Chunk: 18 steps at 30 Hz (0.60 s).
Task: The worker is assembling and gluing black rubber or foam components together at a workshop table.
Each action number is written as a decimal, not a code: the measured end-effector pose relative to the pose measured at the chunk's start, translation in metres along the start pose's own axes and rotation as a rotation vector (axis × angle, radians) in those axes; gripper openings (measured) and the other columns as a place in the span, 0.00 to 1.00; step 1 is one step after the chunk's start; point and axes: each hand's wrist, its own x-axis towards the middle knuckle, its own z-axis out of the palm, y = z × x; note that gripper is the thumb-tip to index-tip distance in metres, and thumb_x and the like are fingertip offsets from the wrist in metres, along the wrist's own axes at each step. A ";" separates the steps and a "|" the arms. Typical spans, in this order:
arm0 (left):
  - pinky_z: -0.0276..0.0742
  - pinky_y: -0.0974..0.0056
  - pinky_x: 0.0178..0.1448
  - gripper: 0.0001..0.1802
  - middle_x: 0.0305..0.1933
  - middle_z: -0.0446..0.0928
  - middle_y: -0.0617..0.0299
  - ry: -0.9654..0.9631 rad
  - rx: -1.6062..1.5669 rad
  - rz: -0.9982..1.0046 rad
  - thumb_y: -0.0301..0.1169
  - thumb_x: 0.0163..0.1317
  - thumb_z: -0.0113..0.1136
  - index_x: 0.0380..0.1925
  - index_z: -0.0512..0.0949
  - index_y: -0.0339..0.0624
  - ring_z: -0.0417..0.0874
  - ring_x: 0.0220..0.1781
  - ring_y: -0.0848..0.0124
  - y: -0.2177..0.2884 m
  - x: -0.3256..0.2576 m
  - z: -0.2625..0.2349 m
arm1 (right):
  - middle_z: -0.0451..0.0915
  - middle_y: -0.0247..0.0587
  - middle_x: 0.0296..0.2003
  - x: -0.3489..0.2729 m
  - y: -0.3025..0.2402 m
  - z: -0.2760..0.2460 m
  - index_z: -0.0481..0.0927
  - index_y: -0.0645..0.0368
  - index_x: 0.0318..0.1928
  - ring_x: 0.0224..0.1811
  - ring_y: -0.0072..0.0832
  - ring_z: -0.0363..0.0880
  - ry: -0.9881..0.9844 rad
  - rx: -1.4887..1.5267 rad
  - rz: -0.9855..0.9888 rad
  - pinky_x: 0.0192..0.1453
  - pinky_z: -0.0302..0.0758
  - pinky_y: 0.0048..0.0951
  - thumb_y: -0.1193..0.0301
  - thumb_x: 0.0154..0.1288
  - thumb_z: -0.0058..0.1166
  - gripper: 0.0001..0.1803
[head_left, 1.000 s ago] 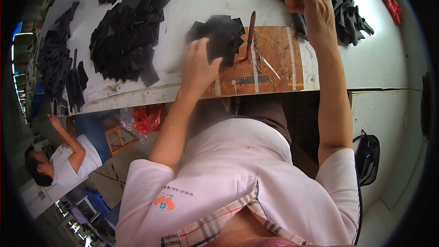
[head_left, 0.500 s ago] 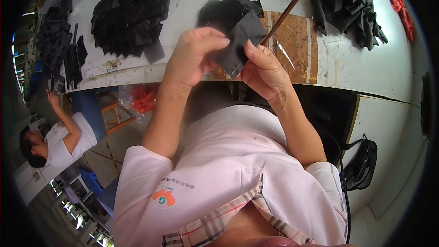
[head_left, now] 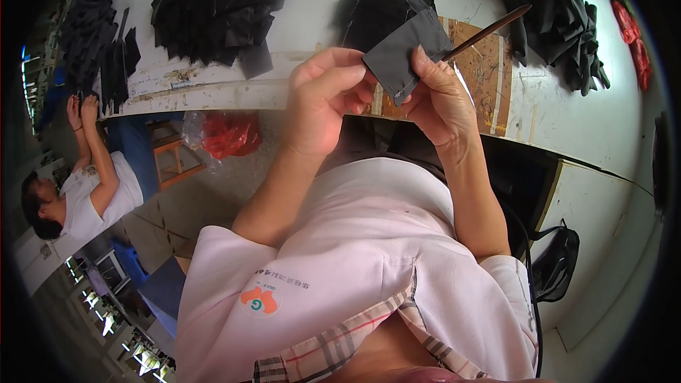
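Both my hands hold one black fabric piece [head_left: 406, 55] in front of the table edge. My left hand [head_left: 328, 99] pinches its lower left corner with curled fingers. My right hand [head_left: 440, 92] grips its right side with the thumb on top. A thin brown stick tool [head_left: 489, 30] pokes out up and to the right from behind the fabric and my right hand. Just beyond lies a small stack of black pieces [head_left: 372, 7] on the white table [head_left: 298, 35].
A wooden board [head_left: 479, 74] lies on the table under the tool. Heaps of black pieces sit at the far left [head_left: 220, 7] and far right [head_left: 553, 7]. A co-worker [head_left: 78, 184] sits at the left. A red bag [head_left: 230, 135] lies under the table; a black bag [head_left: 557, 269] hangs right.
My right hand came back from the far pile to meet my left hand. Both now hold one black piece, which has been raised nearer to me and turned.
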 end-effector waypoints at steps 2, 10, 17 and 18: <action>0.66 0.75 0.28 0.09 0.27 0.76 0.60 0.018 0.016 -0.017 0.28 0.49 0.51 0.30 0.74 0.34 0.72 0.24 0.76 0.000 0.002 -0.001 | 0.77 0.37 0.28 0.001 0.001 -0.002 0.74 0.63 0.35 0.24 0.19 0.73 -0.003 -0.023 0.001 0.23 0.69 0.18 0.66 0.56 0.55 0.13; 0.66 0.73 0.26 0.09 0.27 0.76 0.58 -0.018 -0.014 -0.042 0.26 0.51 0.51 0.32 0.74 0.35 0.73 0.24 0.75 0.000 0.002 -0.002 | 0.77 0.37 0.28 0.002 0.002 -0.005 0.74 0.63 0.36 0.24 0.19 0.73 -0.013 -0.027 -0.008 0.22 0.68 0.17 0.66 0.57 0.54 0.12; 0.66 0.75 0.26 0.09 0.27 0.76 0.60 -0.025 0.017 -0.041 0.27 0.51 0.53 0.31 0.74 0.34 0.72 0.24 0.77 -0.001 0.001 -0.001 | 0.77 0.36 0.28 0.003 0.001 -0.007 0.73 0.62 0.37 0.24 0.18 0.73 -0.001 -0.063 0.014 0.22 0.67 0.16 0.66 0.58 0.52 0.12; 0.66 0.75 0.26 0.09 0.27 0.76 0.60 -0.025 0.017 -0.042 0.27 0.51 0.53 0.31 0.74 0.34 0.72 0.24 0.77 -0.001 0.001 -0.001 | 0.77 0.36 0.28 0.002 0.002 -0.006 0.73 0.62 0.37 0.24 0.18 0.73 0.000 -0.063 0.015 0.22 0.67 0.16 0.66 0.58 0.52 0.12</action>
